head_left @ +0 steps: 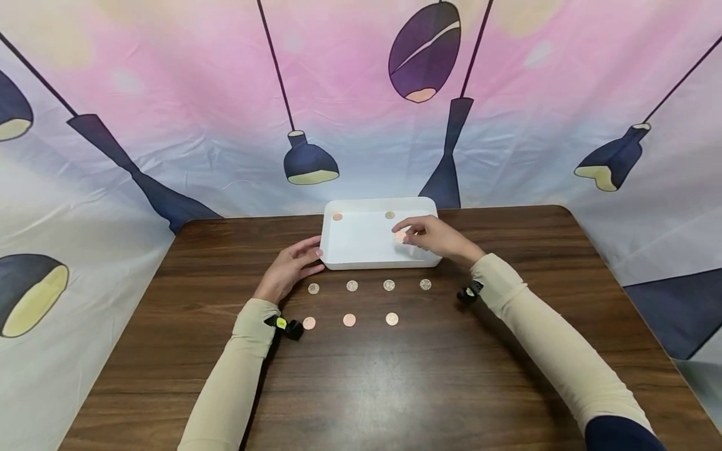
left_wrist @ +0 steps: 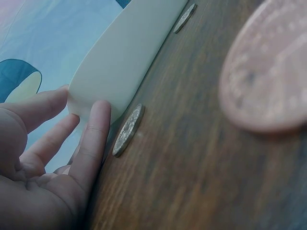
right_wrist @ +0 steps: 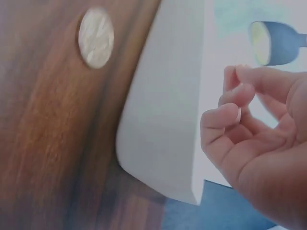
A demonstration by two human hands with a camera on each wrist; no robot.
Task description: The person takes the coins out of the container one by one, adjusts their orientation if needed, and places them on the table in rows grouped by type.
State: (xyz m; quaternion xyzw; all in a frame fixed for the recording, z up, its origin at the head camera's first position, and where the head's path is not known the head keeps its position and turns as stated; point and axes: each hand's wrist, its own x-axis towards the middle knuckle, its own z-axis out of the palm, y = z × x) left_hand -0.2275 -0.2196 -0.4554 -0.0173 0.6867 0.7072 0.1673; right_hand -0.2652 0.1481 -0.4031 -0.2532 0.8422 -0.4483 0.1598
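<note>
A white tray [head_left: 361,265] lies near the far edge of the table. My left hand [head_left: 286,268] touches its left front corner with mostly straight fingers; the left wrist view shows the fingertips [left_wrist: 99,109] against the tray's wall. Over the right part of the tray, my right hand [head_left: 437,238] pinches a pinkish coin [head_left: 400,237] between thumb and fingers. In the right wrist view that coin is mostly hidden by the fingers. Inside the tray, a copper-coloured coin [head_left: 337,217] lies at the back left and a dull yellowish coin [head_left: 390,215] at the back right.
In front of the tray runs a row of several silvery coins, the leftmost coin [head_left: 313,289] near my left hand. Nearer me lie two copper-coloured coins [head_left: 350,320] and a paler coin [head_left: 392,319]. A printed cloth [head_left: 361,163] hangs behind the wooden table [head_left: 383,388].
</note>
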